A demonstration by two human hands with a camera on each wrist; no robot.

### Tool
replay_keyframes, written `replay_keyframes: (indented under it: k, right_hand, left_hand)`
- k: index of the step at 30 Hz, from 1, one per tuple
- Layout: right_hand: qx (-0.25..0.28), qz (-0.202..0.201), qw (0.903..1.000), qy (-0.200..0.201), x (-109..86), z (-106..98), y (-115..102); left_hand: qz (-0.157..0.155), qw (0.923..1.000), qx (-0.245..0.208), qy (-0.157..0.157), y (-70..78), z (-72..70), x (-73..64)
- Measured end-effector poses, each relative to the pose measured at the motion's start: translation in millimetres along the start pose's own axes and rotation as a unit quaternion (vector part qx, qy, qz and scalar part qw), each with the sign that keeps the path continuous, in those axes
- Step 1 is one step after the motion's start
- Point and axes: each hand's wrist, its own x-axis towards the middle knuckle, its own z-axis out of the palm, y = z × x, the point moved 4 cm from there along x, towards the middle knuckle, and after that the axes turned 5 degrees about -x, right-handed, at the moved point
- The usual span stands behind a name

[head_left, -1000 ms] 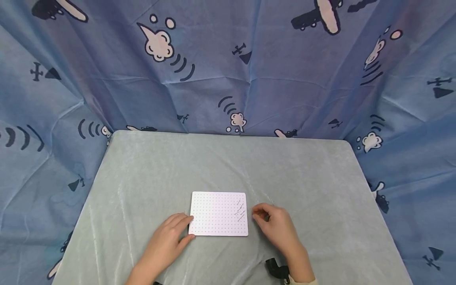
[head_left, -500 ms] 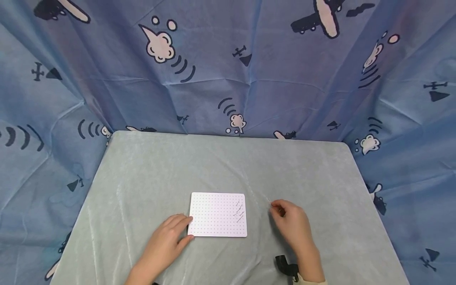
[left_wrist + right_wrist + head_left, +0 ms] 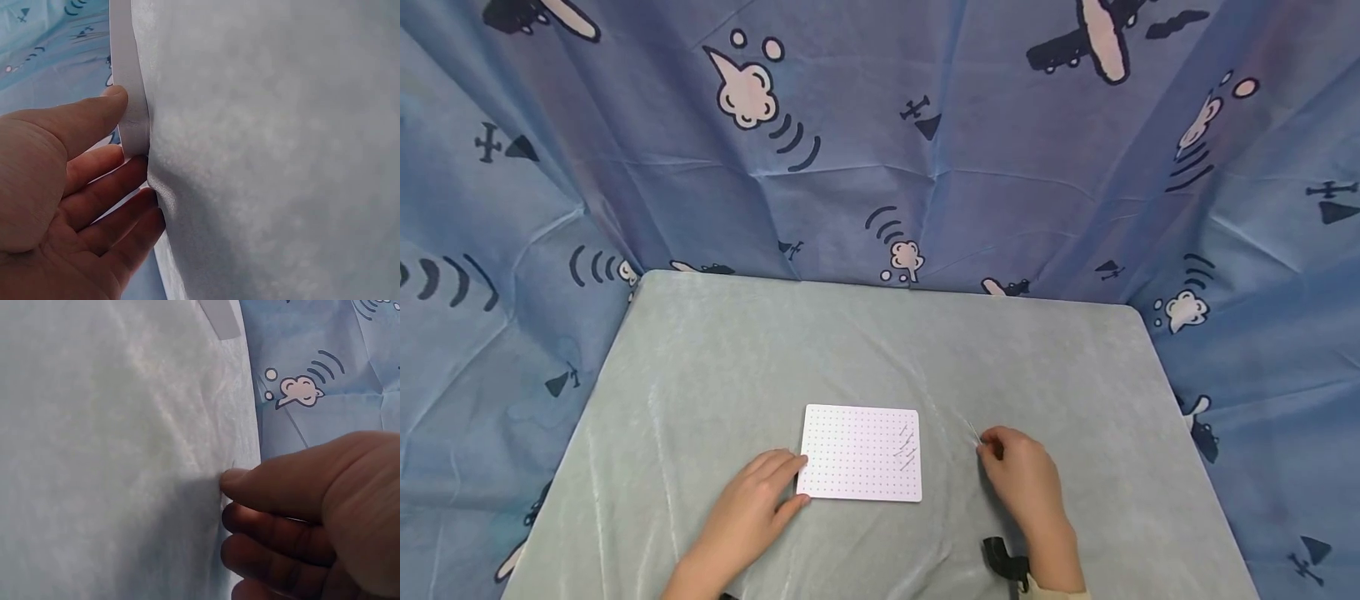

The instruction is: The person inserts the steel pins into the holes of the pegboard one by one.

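Observation:
A white board with rows of small holes lies on the cloth-covered table. Several thin pins stand slantwise in its right part. My left hand rests at the board's near left corner, index fingertip over the left edge and thumb at the front edge. In the left wrist view its thumb lies against the board's side. To the right of the board, my right hand pinches a thin pin between thumb and fingertips. Fine pale lines show just beyond these fingertips in the head view.
A pale green-grey cloth with creases covers the table. Blue curtains printed with planes and clouds hang behind and on both sides. A black wrist device sits on the right wrist.
My right hand has moved away from the board's right edge, out to the right and slightly back toward me. My left hand stays at the board's corner.

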Motion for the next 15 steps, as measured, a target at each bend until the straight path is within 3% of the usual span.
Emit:
replay_keyframes:
  k: [15]
  right_hand:
    - [-0.017, -0.013, 0.9998, -0.005, 5.9, 6.8, -3.2]
  left_hand:
    - [0.010, 0.9999, 0.002, 0.007, -2.4, 1.1, 0.7]
